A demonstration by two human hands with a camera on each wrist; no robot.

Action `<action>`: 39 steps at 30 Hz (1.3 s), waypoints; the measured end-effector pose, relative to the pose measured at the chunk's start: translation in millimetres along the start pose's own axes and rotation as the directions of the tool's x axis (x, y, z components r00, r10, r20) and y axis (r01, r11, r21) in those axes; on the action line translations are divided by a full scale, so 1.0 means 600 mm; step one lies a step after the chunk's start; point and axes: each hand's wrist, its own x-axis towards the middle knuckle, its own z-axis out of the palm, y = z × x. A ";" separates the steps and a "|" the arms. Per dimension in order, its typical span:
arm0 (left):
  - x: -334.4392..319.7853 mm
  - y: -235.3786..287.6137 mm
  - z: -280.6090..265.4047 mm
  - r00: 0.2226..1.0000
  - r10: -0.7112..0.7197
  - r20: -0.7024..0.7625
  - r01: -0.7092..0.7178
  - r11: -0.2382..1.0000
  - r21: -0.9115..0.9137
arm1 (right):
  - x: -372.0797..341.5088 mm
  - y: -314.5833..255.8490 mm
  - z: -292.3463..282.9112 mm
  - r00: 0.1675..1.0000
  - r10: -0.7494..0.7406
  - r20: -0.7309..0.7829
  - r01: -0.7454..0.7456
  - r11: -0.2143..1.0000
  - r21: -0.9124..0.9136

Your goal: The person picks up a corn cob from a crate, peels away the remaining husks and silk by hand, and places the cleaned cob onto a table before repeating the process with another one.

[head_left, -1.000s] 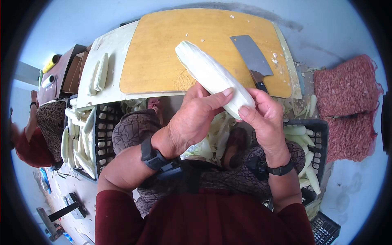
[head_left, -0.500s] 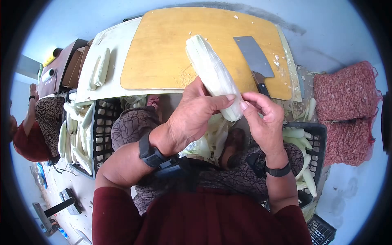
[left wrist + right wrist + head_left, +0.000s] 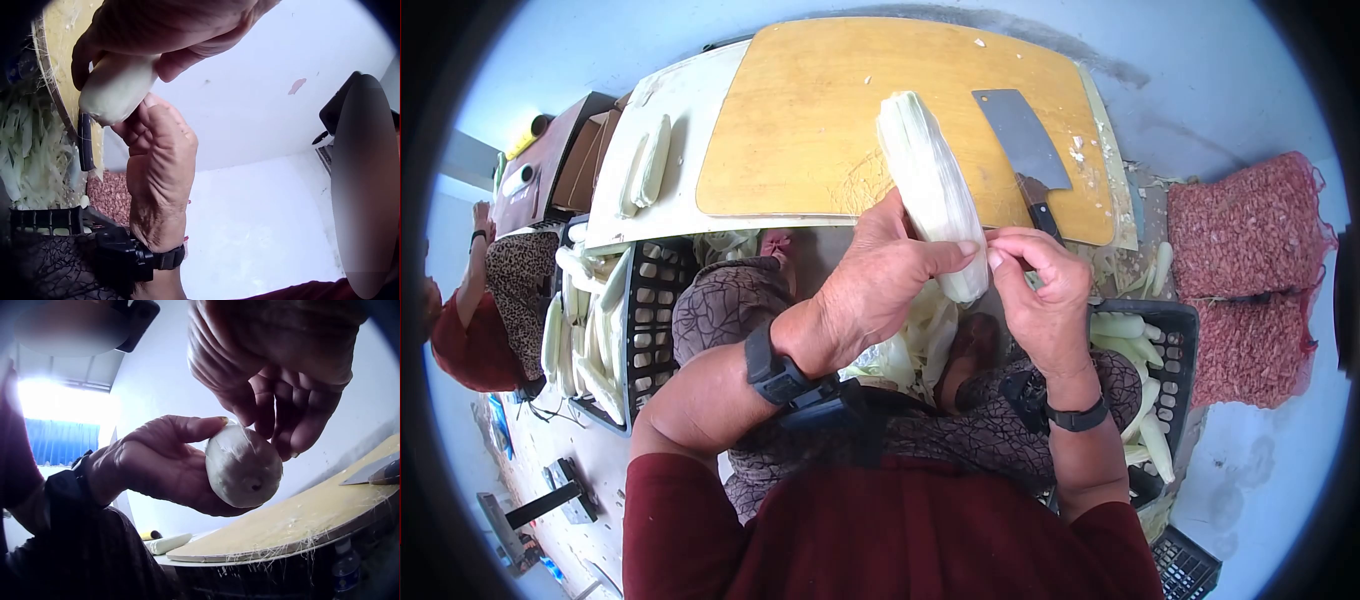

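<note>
An ear of corn [image 3: 935, 190] in pale inner husk stands tilted over the near edge of the cutting board [image 3: 800, 130]. My left hand [image 3: 885, 265] grips its lower half, thumb across the front. At the ear's lower right side, my right hand [image 3: 1045, 285] has thumb and forefinger pinched together. In the right wrist view, those fingertips pinch at the husk beside my left thumb, above the ear's rounded end [image 3: 240, 475]. Whatever lies between the fingertips is largely hidden. A cleaver [image 3: 1020, 140] lies on the board's right side.
Two husked ears [image 3: 652, 165] lie on the white tabletop at left. Black crates of corn stand left [image 3: 640, 330] and right [image 3: 1175, 350] of my legs. Red mesh sacks [image 3: 1245, 240] are stacked at right; loose husks [image 3: 910, 350] lie below. Another person [image 3: 475, 330] is at far left.
The ear has turned more upright, its top shifting right. My right hand has gone from holding the lower end to pinching at its side. My left hand keeps its grip.
</note>
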 end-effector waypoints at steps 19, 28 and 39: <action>0.000 -0.017 0.002 0.999 -0.028 0.017 0.025 0.985 0.168 | -0.003 0.009 0.005 0.996 -0.089 -0.032 0.086 0.992 -0.089; 0.002 -0.021 0.003 0.999 -0.048 0.012 0.045 0.980 0.195 | -0.002 0.004 0.003 0.993 -0.096 -0.075 0.089 0.992 -0.086; 0.002 -0.033 0.001 0.997 -0.047 0.066 0.031 0.972 0.232 | -0.002 0.006 0.003 0.998 -0.057 -0.032 0.053 0.990 -0.128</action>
